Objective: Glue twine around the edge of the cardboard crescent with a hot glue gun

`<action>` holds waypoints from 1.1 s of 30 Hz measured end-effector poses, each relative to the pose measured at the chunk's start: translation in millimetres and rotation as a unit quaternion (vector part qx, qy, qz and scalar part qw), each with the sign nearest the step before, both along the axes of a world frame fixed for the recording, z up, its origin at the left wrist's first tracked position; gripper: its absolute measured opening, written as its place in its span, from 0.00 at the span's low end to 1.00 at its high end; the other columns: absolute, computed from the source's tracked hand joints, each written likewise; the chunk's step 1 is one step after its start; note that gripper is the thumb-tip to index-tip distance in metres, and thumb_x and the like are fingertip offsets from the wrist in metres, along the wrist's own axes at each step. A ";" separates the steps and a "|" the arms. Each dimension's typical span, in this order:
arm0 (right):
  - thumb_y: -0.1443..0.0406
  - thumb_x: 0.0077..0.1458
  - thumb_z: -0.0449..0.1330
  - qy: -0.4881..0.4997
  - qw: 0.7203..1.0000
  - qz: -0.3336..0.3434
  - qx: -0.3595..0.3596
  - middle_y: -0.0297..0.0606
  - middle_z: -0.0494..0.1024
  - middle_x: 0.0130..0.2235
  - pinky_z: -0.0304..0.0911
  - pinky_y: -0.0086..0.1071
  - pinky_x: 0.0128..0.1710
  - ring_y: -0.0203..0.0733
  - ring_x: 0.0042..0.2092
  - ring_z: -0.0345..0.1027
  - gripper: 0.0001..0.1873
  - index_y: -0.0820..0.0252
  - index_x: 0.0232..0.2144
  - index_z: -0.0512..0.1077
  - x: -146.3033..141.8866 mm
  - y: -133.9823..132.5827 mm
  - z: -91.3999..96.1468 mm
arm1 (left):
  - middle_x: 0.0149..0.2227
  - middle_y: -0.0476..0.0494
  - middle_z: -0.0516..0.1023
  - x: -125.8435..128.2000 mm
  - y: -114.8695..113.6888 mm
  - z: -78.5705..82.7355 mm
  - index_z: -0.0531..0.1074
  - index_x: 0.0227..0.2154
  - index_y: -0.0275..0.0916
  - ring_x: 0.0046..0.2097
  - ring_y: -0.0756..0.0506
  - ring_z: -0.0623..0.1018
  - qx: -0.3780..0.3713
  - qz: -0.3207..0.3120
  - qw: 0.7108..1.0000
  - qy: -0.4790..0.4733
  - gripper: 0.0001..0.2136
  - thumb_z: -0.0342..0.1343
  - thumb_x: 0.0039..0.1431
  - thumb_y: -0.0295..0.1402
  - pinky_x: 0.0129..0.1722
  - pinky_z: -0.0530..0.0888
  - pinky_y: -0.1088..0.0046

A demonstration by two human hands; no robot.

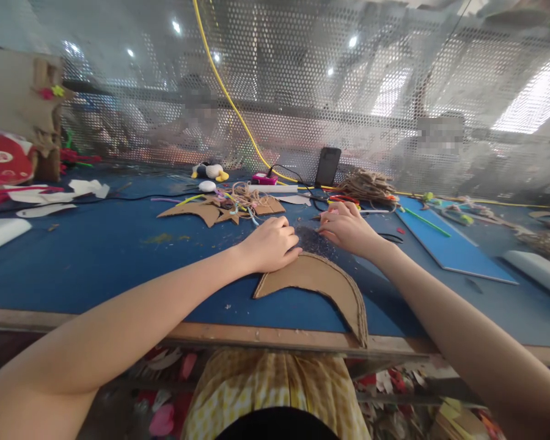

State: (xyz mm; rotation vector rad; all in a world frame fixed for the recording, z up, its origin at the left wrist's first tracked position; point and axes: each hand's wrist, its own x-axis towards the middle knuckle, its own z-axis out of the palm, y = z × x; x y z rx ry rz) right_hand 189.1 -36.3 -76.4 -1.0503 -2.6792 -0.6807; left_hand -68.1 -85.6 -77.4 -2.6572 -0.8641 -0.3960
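Observation:
A crescent-shaped piece of brown cardboard point(327, 275) lies at the front of the blue table, its lower right tip reaching the wooden edge. My left hand point(272, 244) is at the crescent's upper left end, fingers curled and thumb at its edge; anything inside the fingers is hidden. Beyond the crescent, my right hand point(347, 230) is closed with the fingertips drawn together. A thin pale stick point(378, 212) shows just behind it; whether the hand holds it I cannot tell. Dark crumbs point(312, 239) lie between the hands.
Cardboard cutouts point(192, 211) with tangled cord lie behind my left hand. A dark phone point(329, 166) stands upright near bundled twine point(366, 184). A blue board point(453, 244) lies right. A yellow cable point(224, 88) hangs before the perforated screen, with people behind it.

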 end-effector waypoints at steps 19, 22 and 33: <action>0.65 0.62 0.56 -0.010 0.996 -0.074 0.058 0.43 0.81 0.44 0.44 0.46 0.51 0.54 0.54 0.56 0.12 0.54 0.33 0.81 -13.8 -3.7 -6.7 | 0.37 0.36 0.81 0.0 -0.3 0.3 0.78 0.32 0.34 0.46 0.39 0.74 0.004 -0.001 1.000 -0.002 0.15 0.51 0.69 0.37 0.49 0.68 0.60; 0.65 0.62 0.56 -0.011 0.994 -0.082 0.072 0.44 0.82 0.43 0.44 0.47 0.51 0.54 0.53 0.56 0.13 0.55 0.33 0.81 -14.2 -3.3 -7.8 | 0.38 0.36 0.81 0.9 0.0 0.2 0.78 0.33 0.34 0.46 0.38 0.73 0.005 0.005 1.000 0.008 0.16 0.51 0.69 0.38 0.49 0.68 0.60; 0.68 0.64 0.54 -0.034 0.997 -0.062 0.043 0.42 0.80 0.45 0.46 0.46 0.53 0.53 0.55 0.56 0.13 0.57 0.36 0.80 -14.7 3.0 -5.1 | 0.38 0.36 0.81 0.9 -0.6 0.9 0.77 0.32 0.34 0.46 0.39 0.73 0.004 0.010 1.000 0.014 0.16 0.51 0.70 0.38 0.49 0.67 0.61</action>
